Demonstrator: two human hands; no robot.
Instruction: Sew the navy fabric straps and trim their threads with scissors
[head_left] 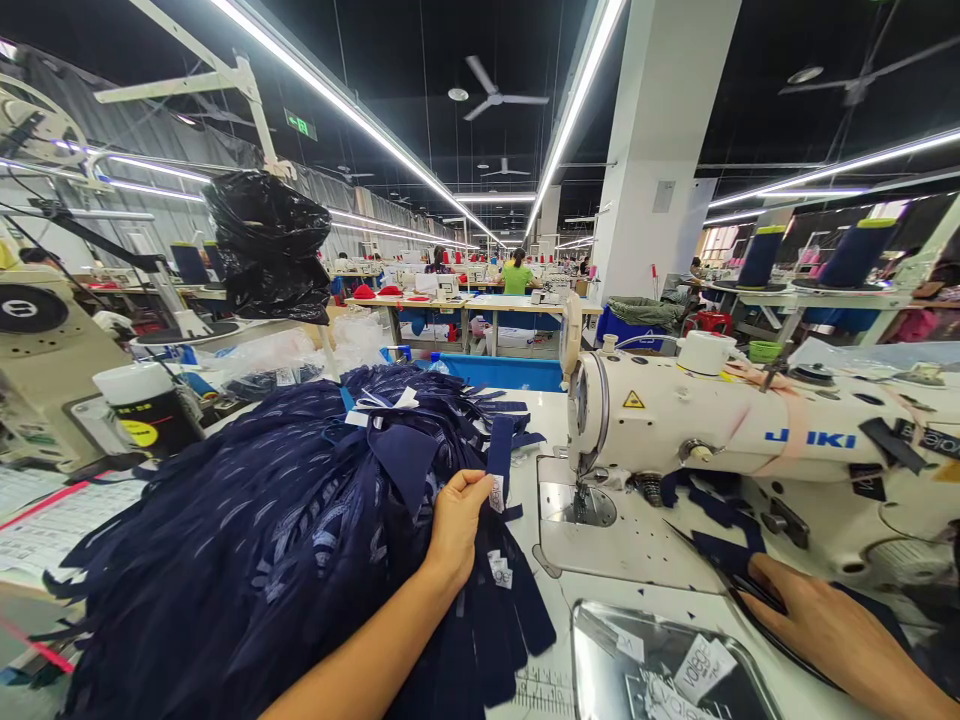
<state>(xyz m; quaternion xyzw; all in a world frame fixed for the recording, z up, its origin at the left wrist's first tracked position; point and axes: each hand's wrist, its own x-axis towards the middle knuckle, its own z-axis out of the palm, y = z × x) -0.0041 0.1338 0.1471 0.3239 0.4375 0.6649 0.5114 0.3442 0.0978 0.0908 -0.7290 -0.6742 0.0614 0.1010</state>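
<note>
- Your left hand (454, 530) pinches a narrow navy-blue fabric strip (499, 445) between thumb and fingers; the strip rises above the fingertips, and a small white printed label (496, 493) shows on it just beside the thumb.
- Your right hand (832, 615) has its fingers wrapped around a pair of black-handled scissors (761, 595), the blades pointing away, up and to the left of those fingers; you cannot tell exactly how the fingers sit in the handles.
- To the left of your left fingers spreads a big heap of navy-blue cloth pieces (225, 540), with pale marks across it; a few white slips (382, 402) lie on top, above and left of the fingertips.
- Just below your left fingers, more white printed labels (500, 571) show against navy strips that hang towards you.
- Between your two sets of fingers, a shiny metal needle plate (577, 505) sits under the head of a cream-white sewing machine with blue lettering (720, 410), whose body reaches beyond your right fingers.
- Navy fabric scraps (739, 530) lie just past your right fingers, by the blades.
- Nearer you than the needle plate, left of your right fingers, a silver rectangular metal tray (660, 625) carries loose white labels with dark print (705, 668).
- Beyond your left fingers, the white bench (551, 420) shows beside the heap.
</note>
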